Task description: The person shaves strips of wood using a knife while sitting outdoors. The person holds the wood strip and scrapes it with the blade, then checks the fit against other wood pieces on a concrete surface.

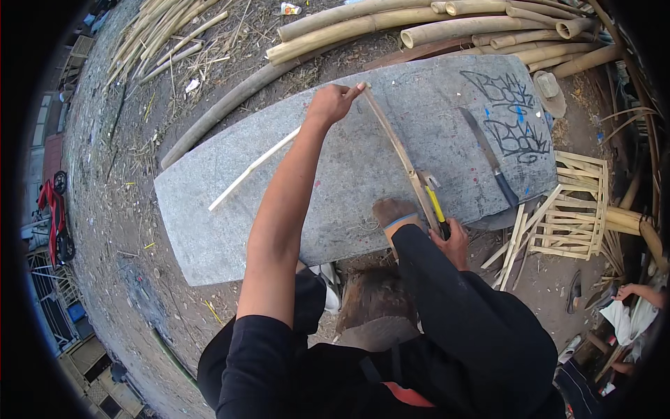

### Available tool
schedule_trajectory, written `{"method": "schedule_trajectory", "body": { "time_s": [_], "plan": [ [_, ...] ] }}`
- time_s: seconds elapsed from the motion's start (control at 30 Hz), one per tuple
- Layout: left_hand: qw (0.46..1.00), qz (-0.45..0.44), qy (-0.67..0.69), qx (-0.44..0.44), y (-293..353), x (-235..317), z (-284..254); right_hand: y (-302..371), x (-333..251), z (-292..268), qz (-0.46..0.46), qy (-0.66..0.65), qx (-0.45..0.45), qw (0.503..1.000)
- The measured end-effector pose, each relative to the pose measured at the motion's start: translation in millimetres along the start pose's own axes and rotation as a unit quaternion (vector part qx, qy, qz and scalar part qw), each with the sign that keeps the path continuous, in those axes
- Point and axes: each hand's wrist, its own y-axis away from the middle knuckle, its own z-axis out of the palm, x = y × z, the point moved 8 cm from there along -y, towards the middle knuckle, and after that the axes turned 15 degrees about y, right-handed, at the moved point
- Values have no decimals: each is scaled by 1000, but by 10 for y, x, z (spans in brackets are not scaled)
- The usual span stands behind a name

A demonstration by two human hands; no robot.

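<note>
My left hand (331,105) reaches far across the grey slab (349,153), its fingertips pinching the far end of a split bamboo strip (391,136). The strip slants down to the right toward my right hand (455,244), which is closed around its near end. A tool with a yellow shaft, black grip and metal head (434,199), seemingly a hammer, lies along the strip; its grip meets my right hand, and whether I hold it too is unclear. A second, paler strip (255,167) lies on the slab, partly behind my left forearm.
A machete (481,143) with a black handle lies right on the slab. My foot (396,213) rests on its near edge, by a wooden stump (377,300). Bamboo poles (460,31) lie beyond; a slatted bamboo frame (572,206) stands right. Another person's hand (638,293) shows lower right.
</note>
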Motion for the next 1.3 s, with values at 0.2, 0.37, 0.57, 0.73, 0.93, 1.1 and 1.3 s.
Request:
{"method": "schedule_trajectory", "body": {
  "time_s": [0.2,0.37,0.57,0.73,0.93,1.1,1.3],
  "plan": [
    [994,91,16,61,-68,230,175,52,129,103,7,-37,32,999],
    [986,149,-45,57,117,32,188,63,223,101,45,-82,27,995],
    [975,149,-161,-45,650,-148,-362,162,476,24,103,-126,32,986],
    [969,91,-219,-61,1540,-215,-1304,144,416,-33,52,-83,84,992],
    [967,-2,-246,-72,2744,-520,-1670,267,662,116,121,-72,17,990],
    [978,-64,-194,-40,3552,-902,-1637,82,612,-118,78,-95,88,989],
    [990,-136,-31,18,4445,-1056,-1587,-357,339,-586,-16,7,163,987]
  ]
}}
